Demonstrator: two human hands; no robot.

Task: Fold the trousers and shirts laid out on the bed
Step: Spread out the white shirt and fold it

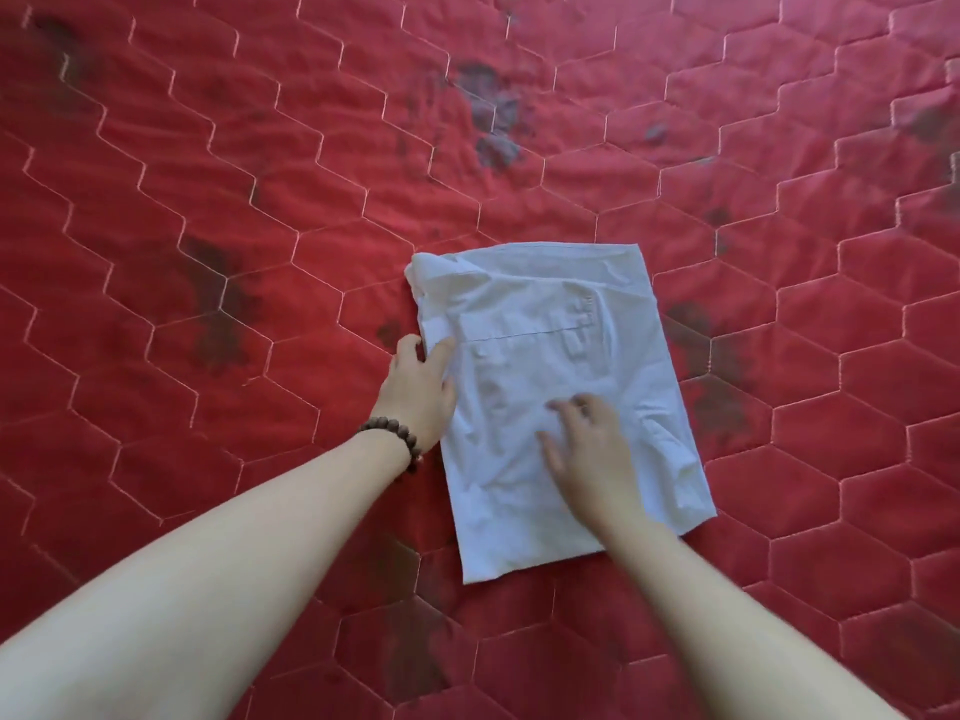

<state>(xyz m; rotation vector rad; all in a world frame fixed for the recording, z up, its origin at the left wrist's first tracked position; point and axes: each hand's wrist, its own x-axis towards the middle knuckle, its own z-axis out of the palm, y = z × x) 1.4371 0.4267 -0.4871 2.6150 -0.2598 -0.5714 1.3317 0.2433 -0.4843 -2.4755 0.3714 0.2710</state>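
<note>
from my remote seat i see two bare forearms, no sleeves reaching anywhere into view. the left hand (421,392) has a bracelet (397,439) of round, dark brown beads, wood-like, strung in a single row around the wrist just behind that hand. the beads look matte and roughly equal in size. the right hand (587,449) carries no band or watch on its wrist. its fingers are blurred, so i cannot tell about rings.

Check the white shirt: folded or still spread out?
Folded. The white shirt lies as a compact rectangle on the red quilt, layers overlapping.
</note>
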